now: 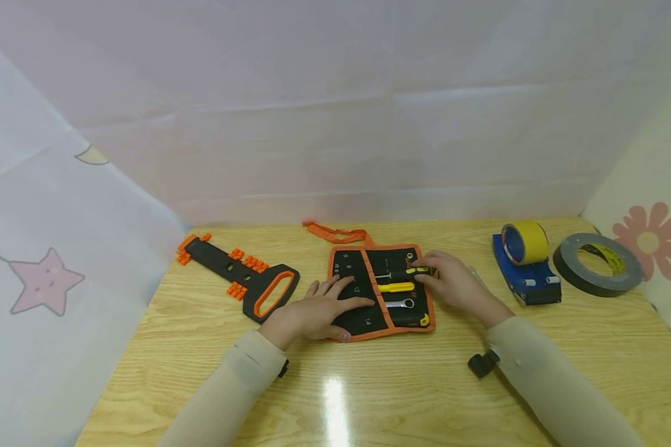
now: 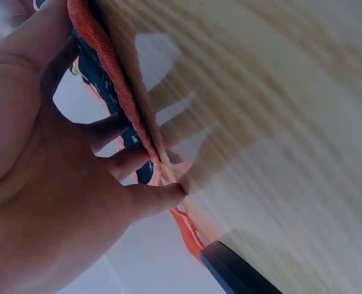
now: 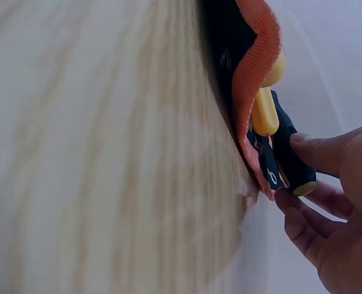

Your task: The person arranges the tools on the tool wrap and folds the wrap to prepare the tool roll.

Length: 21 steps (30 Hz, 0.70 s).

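A black tool pouch with orange trim (image 1: 377, 335) lies unfolded on the wooden table. Its pockets hold a yellow-handled tool (image 1: 397, 287), a wrench (image 1: 401, 303) and a small yellow-tipped item (image 1: 424, 320). My left hand (image 1: 321, 310) rests on the pouch's numbered left flap with its fingers spread; in the left wrist view the little finger reaches past the orange edge. With thumb and fingers, my right hand (image 1: 453, 282) pinches the end of a black-and-yellow screwdriver (image 3: 288, 147). Its handle lies across the pouch's right side, and the shaft points toward the middle seam.
Left of the pouch is a black holder with orange clips and a loop handle (image 1: 229, 264). To the right stand a blue tape dispenser (image 1: 528, 276) with yellow tape and a grey tape roll (image 1: 598, 264). A thin metal tool (image 1: 479, 278) lies behind my right wrist.
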{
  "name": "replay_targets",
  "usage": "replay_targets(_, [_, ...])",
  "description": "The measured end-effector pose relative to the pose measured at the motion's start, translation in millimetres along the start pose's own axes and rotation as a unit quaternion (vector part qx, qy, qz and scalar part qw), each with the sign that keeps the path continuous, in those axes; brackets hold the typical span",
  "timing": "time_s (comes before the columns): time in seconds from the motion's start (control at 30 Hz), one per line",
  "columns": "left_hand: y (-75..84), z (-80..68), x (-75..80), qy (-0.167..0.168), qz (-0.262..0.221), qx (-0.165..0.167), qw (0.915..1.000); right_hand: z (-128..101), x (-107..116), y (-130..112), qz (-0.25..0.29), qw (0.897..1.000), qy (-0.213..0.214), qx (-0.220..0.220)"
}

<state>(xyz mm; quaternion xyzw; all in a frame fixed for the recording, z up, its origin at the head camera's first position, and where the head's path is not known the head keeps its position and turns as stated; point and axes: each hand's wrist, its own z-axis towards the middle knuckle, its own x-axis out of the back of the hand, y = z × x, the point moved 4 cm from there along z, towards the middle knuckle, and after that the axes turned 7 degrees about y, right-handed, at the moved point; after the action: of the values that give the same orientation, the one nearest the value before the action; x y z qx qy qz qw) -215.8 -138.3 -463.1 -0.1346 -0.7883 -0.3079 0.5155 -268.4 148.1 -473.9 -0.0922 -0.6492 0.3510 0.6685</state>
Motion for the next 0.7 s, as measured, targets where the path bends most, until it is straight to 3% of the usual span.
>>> replay_targets(0.2, [-0.6,1.1,-0.7,0.004,0.002,-0.001,1.0,7,-4,-5,0.0,1.0,-0.022,-0.009])
replay_targets(0.53, [-1.6,2.6,-0.3,0.004,0.012,0.011,0.9999,14,-11,-13,-0.008,0.999,-0.029,0.042])
replay_targets(0.7, [-1.1,2.0,-0.2,0.004,0.01,0.008,0.9999,17,-14,-15,-0.006,0.998,-0.032,0.045])
